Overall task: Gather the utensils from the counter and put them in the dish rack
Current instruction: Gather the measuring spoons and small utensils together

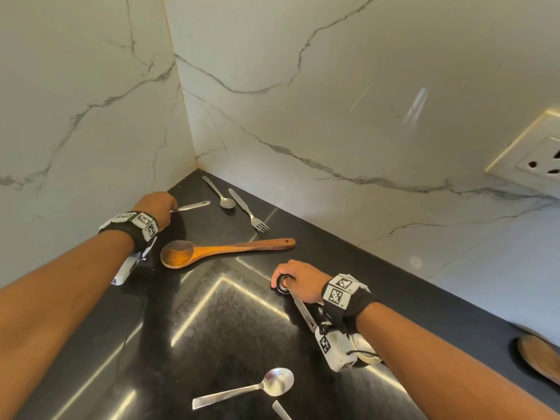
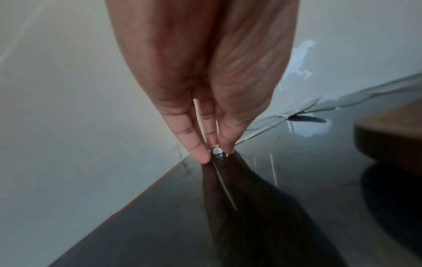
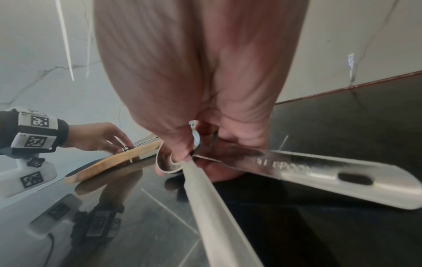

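Observation:
On the black counter (image 1: 230, 328), my left hand (image 1: 169, 209) pinches the bowl end of a small steel measuring spoon (image 1: 194, 205) near the corner; the left wrist view shows fingertips (image 2: 203, 155) closed on its tiny bowl (image 2: 218, 153). My right hand (image 1: 285, 278) grips two steel measuring spoons (image 1: 304, 310), whose handles (image 3: 319, 173) fan out toward the wrist. A wooden spoon (image 1: 224, 250) lies between the hands. A teaspoon (image 1: 219, 192) and fork (image 1: 250, 213) lie by the back wall. A tablespoon (image 1: 251, 386) lies near me. No dish rack is in view.
Marble walls (image 1: 91, 101) meet in a corner just behind the left hand. A wall socket (image 1: 533, 159) sits at the right. A wooden utensil (image 1: 539, 356) lies at the right edge, another steel handle (image 1: 280, 410) at the bottom edge, and a steel cup (image 1: 366, 353) under my right wrist.

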